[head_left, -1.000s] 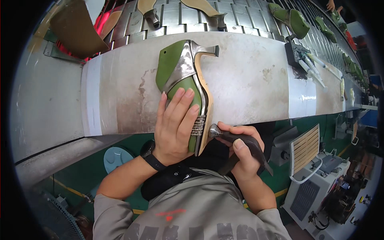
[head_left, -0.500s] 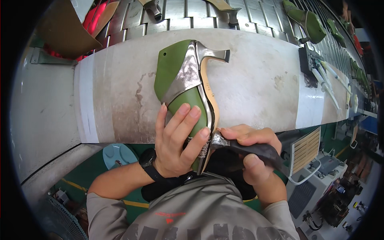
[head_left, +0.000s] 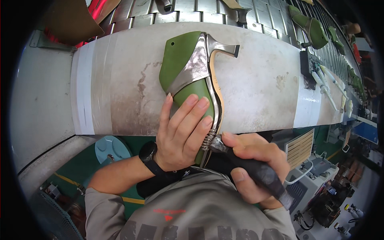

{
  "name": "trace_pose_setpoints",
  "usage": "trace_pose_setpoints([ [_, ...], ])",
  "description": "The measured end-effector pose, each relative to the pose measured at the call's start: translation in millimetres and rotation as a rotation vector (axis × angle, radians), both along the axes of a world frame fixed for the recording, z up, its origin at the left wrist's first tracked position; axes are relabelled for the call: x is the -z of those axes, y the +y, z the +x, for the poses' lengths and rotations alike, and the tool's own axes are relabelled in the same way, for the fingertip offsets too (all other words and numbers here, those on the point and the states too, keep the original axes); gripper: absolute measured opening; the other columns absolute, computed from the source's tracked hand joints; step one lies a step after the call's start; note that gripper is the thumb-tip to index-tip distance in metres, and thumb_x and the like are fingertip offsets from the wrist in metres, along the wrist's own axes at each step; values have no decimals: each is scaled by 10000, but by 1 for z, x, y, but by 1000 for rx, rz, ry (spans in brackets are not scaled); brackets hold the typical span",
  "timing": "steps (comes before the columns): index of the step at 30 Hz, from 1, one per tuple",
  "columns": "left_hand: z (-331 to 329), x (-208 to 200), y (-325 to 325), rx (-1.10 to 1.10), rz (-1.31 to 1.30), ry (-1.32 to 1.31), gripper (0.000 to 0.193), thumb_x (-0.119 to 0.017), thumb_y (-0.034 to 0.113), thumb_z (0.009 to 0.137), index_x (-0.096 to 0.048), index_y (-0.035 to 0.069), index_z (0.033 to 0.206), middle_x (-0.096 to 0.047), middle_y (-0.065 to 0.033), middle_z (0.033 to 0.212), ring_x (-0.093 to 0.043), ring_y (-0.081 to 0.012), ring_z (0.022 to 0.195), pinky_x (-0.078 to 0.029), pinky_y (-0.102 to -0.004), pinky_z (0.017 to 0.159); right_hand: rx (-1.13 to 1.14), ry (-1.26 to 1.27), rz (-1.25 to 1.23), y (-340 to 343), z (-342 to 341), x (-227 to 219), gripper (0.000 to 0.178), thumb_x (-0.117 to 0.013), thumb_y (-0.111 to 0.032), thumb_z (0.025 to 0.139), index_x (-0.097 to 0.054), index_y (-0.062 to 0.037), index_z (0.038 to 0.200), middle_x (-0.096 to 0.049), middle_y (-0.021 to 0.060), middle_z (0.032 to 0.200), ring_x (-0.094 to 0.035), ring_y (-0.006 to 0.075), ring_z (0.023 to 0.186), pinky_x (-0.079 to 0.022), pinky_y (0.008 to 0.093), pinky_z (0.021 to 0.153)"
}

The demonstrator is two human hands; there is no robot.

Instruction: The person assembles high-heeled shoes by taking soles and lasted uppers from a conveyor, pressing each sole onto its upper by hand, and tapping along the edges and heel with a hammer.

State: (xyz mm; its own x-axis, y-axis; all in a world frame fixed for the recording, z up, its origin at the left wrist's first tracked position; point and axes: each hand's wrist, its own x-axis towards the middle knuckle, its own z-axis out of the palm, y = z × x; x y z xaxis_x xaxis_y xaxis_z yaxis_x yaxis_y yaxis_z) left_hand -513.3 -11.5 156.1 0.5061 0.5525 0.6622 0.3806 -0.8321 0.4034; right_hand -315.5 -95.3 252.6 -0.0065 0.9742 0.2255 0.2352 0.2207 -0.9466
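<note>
A silver high-heeled shoe [head_left: 199,60] on a green last [head_left: 179,62] lies on its side across the bench edge, heel pointing away and to the right. Across its forefoot runs a glittering, beaded strap [head_left: 209,138]. My left hand [head_left: 180,134] is laid over the last and holds the shoe, fingers stretched along the green surface. In my right hand [head_left: 258,160] is a hand tool [head_left: 260,172] with a dark, thick handle and a small shiny metal head. That head touches or nearly touches the sole edge beside the beaded strap. My palm hides part of the handle.
A pale, stained bench top [head_left: 256,76] spans the middle. Beyond it runs a slatted metal conveyor [head_left: 188,16] carrying more shoes on green lasts [head_left: 310,28]. Several brushes or syringe-like tools [head_left: 326,86] stand in a black holder [head_left: 307,64] at right. A blue round stool [head_left: 112,148] is lower left.
The shoe has shifted a little right and away. The tool's handle end has swung down and right with my right hand, and its head now sits by the beaded strap.
</note>
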Motion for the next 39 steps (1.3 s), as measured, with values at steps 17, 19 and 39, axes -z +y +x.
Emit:
trace_pose_setpoints([
  [17, -3, 10, 3, 22, 99, 67, 688, -786, 261, 964, -450, -10, 1499, -557, -300, 1513, -590, -493, 1379, -381, -705, 1189, 89, -215, 12, -27, -38, -16, 331, -854, 14, 717, -728, 84, 1015, -772, 255, 1093, -785, 382, 1004, -648, 405, 896],
  [19, -4, 9, 4, 28, 98, 62, 707, -791, 278, 960, -446, -16, 1503, -555, -305, 1513, -586, -499, 1382, -378, -706, 1191, 59, -214, -27, -35, -41, -15, 325, -852, 5, 727, -732, 79, 1019, -780, 248, 1100, -789, 376, 1000, -646, 397, 895],
  [39, 2, 15, -5, 21, -63, -16, 407, -575, 141, 1074, -513, 22, 1457, -602, -256, 1488, -579, -443, 1414, -353, -776, 1176, 65, 114, -110, 16, 12, 0, 364, -811, 3, 850, -669, 115, 1166, -748, 339, 1167, -773, 429, 1099, -632, 470, 965],
])
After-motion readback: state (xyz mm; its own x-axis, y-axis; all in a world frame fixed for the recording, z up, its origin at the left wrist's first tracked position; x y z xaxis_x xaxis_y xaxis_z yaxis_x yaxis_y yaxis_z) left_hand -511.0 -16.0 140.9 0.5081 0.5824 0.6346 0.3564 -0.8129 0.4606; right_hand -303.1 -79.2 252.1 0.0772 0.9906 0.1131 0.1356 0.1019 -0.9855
